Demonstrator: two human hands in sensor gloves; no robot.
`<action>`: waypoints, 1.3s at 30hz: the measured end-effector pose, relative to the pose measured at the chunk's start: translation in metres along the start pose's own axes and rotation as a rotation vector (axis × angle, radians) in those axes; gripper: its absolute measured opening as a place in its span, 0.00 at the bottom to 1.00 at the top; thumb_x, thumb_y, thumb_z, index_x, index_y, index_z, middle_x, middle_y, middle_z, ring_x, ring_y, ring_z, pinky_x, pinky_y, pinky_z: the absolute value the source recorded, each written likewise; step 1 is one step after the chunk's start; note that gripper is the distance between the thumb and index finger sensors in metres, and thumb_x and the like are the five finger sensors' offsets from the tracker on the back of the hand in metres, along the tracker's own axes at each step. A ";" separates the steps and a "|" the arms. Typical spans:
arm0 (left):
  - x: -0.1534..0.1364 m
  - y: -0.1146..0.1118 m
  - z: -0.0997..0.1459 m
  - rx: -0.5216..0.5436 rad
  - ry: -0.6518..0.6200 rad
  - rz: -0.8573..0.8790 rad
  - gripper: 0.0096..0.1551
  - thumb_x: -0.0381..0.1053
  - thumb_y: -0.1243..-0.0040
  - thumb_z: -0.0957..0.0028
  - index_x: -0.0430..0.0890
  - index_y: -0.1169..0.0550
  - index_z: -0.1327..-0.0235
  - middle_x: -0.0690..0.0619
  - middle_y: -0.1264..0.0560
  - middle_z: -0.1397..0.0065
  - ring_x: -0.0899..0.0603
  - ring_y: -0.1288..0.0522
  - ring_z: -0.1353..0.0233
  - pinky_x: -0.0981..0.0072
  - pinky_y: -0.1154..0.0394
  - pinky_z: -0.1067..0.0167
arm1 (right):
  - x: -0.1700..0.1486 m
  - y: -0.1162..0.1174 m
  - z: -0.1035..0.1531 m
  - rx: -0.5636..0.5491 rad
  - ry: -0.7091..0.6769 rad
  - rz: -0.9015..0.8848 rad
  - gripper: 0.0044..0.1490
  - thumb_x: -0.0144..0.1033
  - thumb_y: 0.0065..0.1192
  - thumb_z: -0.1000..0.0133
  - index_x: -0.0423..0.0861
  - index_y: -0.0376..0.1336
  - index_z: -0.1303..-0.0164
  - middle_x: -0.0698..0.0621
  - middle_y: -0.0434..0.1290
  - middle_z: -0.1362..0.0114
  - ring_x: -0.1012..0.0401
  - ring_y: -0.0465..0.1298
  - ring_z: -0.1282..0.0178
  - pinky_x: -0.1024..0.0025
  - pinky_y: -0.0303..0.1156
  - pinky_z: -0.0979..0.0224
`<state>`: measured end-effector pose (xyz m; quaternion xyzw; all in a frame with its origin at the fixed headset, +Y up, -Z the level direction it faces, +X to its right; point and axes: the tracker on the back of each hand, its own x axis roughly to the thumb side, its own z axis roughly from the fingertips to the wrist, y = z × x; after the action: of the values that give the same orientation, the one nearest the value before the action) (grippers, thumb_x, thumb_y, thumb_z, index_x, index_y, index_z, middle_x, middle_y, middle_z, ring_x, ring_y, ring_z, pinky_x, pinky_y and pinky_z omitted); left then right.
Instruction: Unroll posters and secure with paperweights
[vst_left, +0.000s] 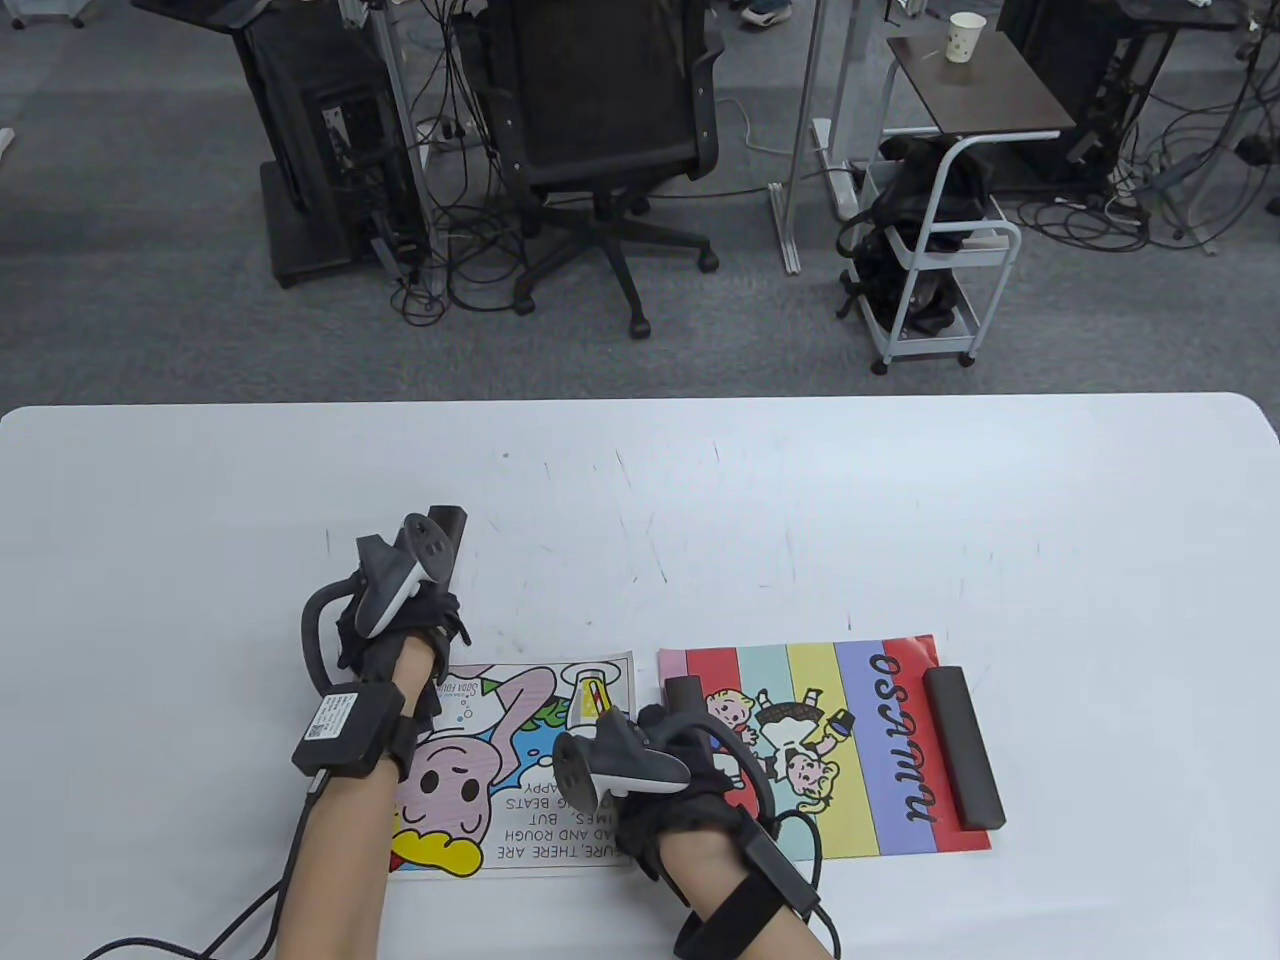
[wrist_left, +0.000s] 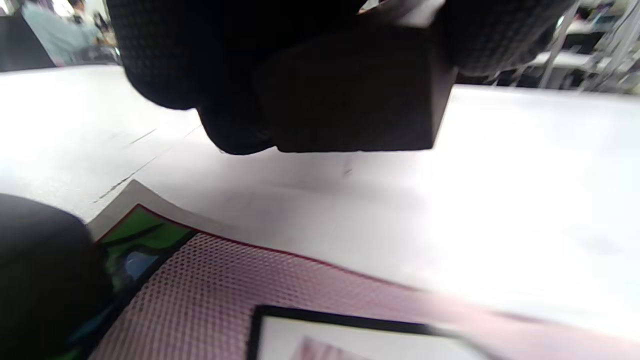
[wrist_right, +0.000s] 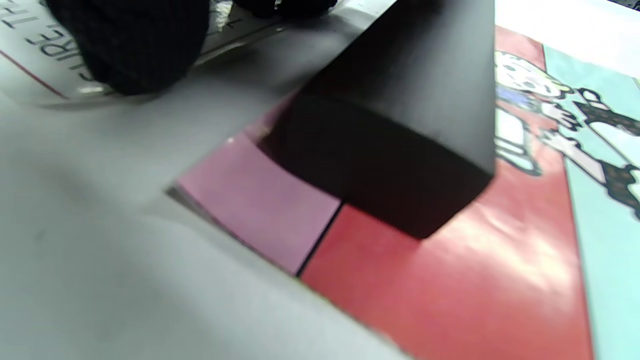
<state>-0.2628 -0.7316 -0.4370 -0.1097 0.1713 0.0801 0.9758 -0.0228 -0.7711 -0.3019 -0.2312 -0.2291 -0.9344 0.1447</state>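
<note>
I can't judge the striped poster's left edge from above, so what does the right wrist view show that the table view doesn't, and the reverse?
Only the right wrist view shows the dark block's end sitting on the striped poster's pink and red stripes, close to its corner.

Only the table view shows the second block lying along that poster's far right edge, the left hand holding another block beyond the cartoon poster, and the right hand itself.

Both show the striped poster flat on the white table, with the cartoon poster beside it.
</note>
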 end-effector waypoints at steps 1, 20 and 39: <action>-0.001 0.003 0.006 0.001 -0.016 0.022 0.41 0.63 0.39 0.57 0.37 0.25 0.37 0.40 0.21 0.42 0.42 0.15 0.48 0.58 0.18 0.52 | -0.001 -0.001 0.000 -0.009 -0.002 -0.007 0.57 0.51 0.69 0.58 0.52 0.43 0.25 0.48 0.44 0.15 0.45 0.41 0.17 0.45 0.45 0.20; -0.021 -0.012 0.143 -0.234 -0.283 0.285 0.42 0.65 0.38 0.57 0.35 0.22 0.41 0.39 0.18 0.47 0.45 0.10 0.53 0.63 0.13 0.61 | -0.093 -0.039 0.081 -0.674 -0.182 -0.771 0.57 0.64 0.62 0.55 0.50 0.43 0.23 0.44 0.53 0.16 0.42 0.59 0.20 0.40 0.58 0.24; 0.062 -0.069 0.149 -0.516 -0.309 0.253 0.43 0.66 0.38 0.56 0.32 0.21 0.44 0.39 0.17 0.50 0.46 0.09 0.57 0.66 0.12 0.65 | -0.134 0.022 0.088 -0.763 -0.182 -1.224 0.57 0.65 0.61 0.53 0.46 0.45 0.23 0.42 0.56 0.17 0.40 0.60 0.22 0.38 0.58 0.26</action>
<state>-0.1444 -0.7544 -0.3097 -0.3180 0.0074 0.2573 0.9125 0.1315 -0.7241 -0.2920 -0.1729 0.0133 -0.8399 -0.5142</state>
